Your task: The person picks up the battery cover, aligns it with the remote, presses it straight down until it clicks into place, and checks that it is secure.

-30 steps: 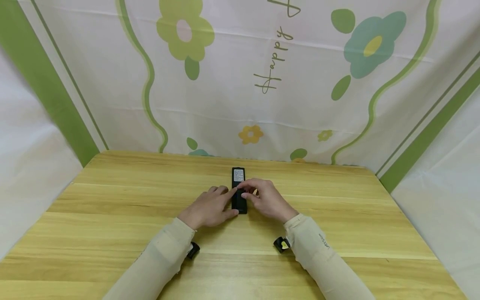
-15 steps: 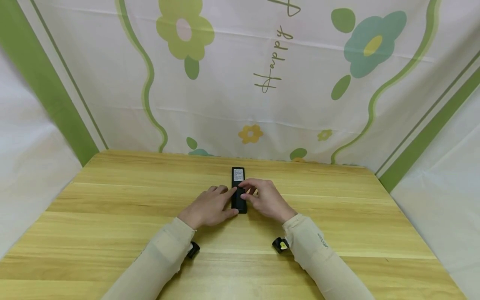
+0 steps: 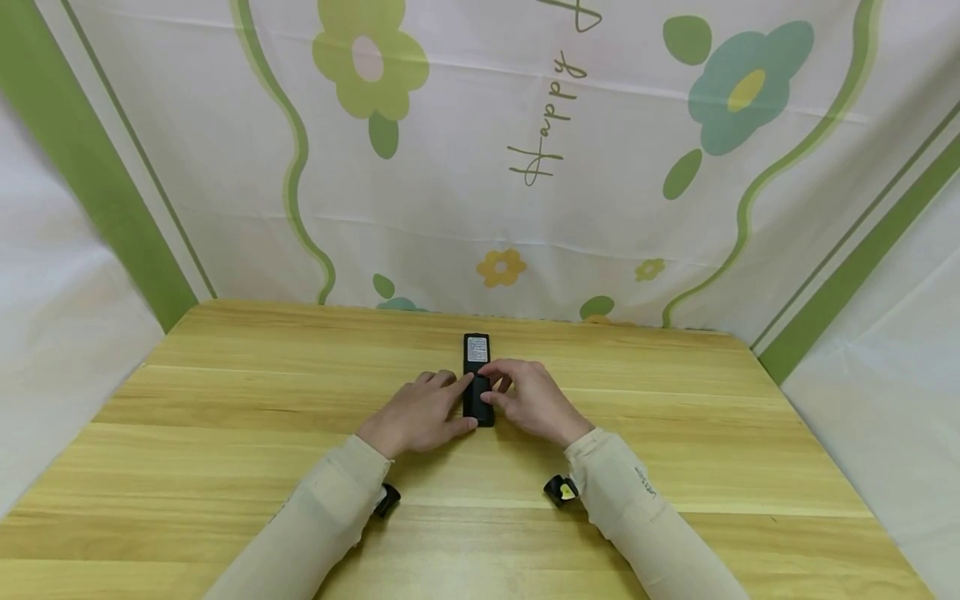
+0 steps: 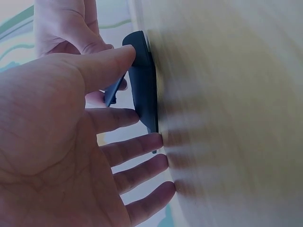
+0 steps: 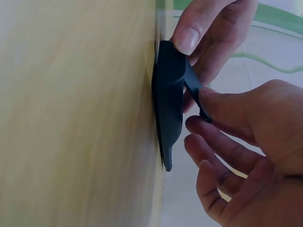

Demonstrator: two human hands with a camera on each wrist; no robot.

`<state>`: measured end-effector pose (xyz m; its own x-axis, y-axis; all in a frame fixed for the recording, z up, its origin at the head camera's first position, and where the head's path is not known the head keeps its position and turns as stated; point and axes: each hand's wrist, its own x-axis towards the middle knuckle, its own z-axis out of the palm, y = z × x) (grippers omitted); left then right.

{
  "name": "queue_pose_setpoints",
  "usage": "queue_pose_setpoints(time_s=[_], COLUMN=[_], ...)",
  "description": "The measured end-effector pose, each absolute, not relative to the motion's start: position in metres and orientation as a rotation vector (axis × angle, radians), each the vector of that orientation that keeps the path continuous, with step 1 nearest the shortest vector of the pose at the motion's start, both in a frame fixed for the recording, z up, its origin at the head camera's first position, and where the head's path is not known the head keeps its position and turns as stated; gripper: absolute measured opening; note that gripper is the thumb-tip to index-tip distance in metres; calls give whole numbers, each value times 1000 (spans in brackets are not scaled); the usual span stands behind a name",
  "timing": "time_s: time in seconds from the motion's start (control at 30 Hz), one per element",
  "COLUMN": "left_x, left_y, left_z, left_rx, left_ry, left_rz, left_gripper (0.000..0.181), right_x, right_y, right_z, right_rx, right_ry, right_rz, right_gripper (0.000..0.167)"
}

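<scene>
A black remote control [image 3: 477, 350] lies face down on the table, its white label at the far end. My left hand [image 3: 420, 414] rests beside it with fairly straight fingers. The left thumb [image 4: 113, 61] presses the remote's near end and the index finger touches it farther along. My right hand [image 3: 536, 400] pinches the thin black battery cover [image 5: 193, 87] between thumb and fingers. In the right wrist view the cover slants up from the remote, its near end at the remote's back and its far end raised. The battery compartment's inside is hidden.
The wooden table [image 3: 480, 533] spreads around both hands. A printed flower curtain [image 3: 450, 192] hangs at its back edge, with white cloth on both sides. A black wrist camera [image 3: 560, 490] sits under the right sleeve, and another black wrist camera [image 3: 387, 501] under the left.
The right thumb has shifted slightly toward me with the battery cover, and more of the cover's black surface shows over the remote. The left hand and the remote have stayed in place.
</scene>
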<state>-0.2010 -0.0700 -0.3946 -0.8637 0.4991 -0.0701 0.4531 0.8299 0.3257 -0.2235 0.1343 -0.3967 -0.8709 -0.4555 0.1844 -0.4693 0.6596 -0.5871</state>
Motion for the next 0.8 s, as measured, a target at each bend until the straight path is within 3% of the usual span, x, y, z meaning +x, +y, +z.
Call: queue_pose_setpoints(time_s=[0.8], left_x=[-201], left_y=[-70], left_z=[-394], left_rx=[742], left_ry=[2852], left_rz=[448], left_gripper=[69], right_x=[-222], right_y=[138], right_z=[-400], right_rx=[873], right_ry=[-2970], right_rz=[845], right_gripper=[40])
